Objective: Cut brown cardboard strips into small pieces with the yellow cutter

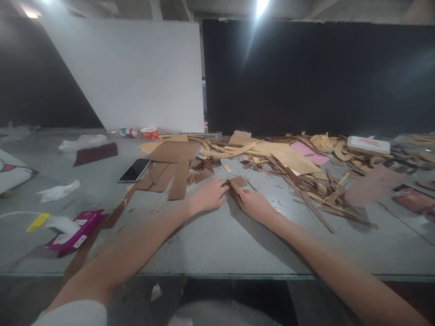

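Both hands meet at the middle of the table, over a small flat brown piece [239,181] that looks like leather or card. My left hand [211,194] has its fingers bent and closed at the piece's near left corner. Against the near edge, my right hand [252,204] has its index finger stretched towards the left fingertips, with the other fingers curled under. The fingertips almost touch, and the grip between them is partly hidden. Just left and behind lie folded brown scraps [201,171] and larger brown sheets [178,181].
A phone [134,170] and a purple tissue pack [75,232] lie to the left. Brown strips [316,199] are heaped on the right, near tan sheets [295,158] and a white box [369,144]. A red-and-white cup [149,132] stands at the back. The table's front edge [217,275] runs close to me.
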`<state>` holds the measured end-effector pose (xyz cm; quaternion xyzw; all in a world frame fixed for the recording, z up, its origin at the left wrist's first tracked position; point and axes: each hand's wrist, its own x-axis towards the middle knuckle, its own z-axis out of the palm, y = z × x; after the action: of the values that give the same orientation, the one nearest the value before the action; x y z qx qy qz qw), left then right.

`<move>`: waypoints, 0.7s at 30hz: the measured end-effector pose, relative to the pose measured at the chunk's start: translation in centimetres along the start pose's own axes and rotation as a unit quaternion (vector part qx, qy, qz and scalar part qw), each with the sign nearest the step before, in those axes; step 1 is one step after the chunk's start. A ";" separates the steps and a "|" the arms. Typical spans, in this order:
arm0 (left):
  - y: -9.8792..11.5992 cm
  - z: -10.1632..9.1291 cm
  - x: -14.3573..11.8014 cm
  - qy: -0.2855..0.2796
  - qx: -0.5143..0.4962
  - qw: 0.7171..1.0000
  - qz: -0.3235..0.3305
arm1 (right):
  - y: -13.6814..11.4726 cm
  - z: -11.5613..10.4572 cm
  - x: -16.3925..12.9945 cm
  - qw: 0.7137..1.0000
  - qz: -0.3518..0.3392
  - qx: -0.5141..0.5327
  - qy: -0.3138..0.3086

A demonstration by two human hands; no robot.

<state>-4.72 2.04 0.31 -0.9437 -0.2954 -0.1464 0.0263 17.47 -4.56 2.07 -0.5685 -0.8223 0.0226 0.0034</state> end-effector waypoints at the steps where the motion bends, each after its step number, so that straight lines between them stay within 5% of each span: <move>1: 0.0 0.0 0.0 0.001 0.001 1.000 0.000 | 0.1 -0.1 0.0 1.000 0.001 0.001 0.002; 21: 0.4 -0.4 0.7 -0.044 0.024 0.999 -0.008 | 0.9 -1.8 -0.2 0.999 -0.035 0.036 0.017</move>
<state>-4.08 2.03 0.86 -0.9460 -0.3071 -0.0978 0.0351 18.48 -4.38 3.88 -0.5393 -0.8402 0.0421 0.0390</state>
